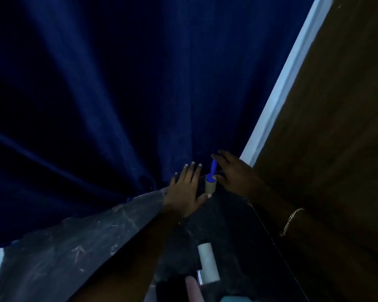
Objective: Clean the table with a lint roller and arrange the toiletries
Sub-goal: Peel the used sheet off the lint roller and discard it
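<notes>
Two hands meet at the lint roller (210,183), which stands upright at the far corner of the dark table (79,243), against the blue curtain (118,83). Left hand (187,191): open, fingers spread, thumb tip touching the roll's base. Right hand (232,174): fingers loosely curled around the blue handle, not clearly closed; firm grasp uncertain. Nearer the body than the grip lie a white tube (208,261) and other toiletries, dim. Risk: loose hold plus poor light; the roller could tip toward the curtain, or a forearm could sweep the tube.
</notes>
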{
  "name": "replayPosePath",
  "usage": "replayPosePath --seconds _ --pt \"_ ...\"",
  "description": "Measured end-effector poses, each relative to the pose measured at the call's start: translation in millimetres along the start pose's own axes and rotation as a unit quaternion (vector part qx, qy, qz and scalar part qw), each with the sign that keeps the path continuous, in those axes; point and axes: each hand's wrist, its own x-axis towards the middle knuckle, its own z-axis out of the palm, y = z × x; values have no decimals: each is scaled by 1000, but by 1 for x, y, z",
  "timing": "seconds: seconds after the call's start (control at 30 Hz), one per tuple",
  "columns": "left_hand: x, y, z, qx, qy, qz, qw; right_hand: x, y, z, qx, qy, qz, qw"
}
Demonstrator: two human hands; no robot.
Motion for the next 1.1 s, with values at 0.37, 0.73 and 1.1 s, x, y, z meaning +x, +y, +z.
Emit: replayPosePath --seconds 0.37,0.73,1.1 --pt "65 22 84 -327 -60 -120 936 24 37 48 44 -3 45 998" --pt "34 31 52 -360 -13 -127 924 -15 17 5 160 100 46 981" --pt "-76 37 -53 -334 95 -64 935 -88 -45 -58 311 185 53 931"
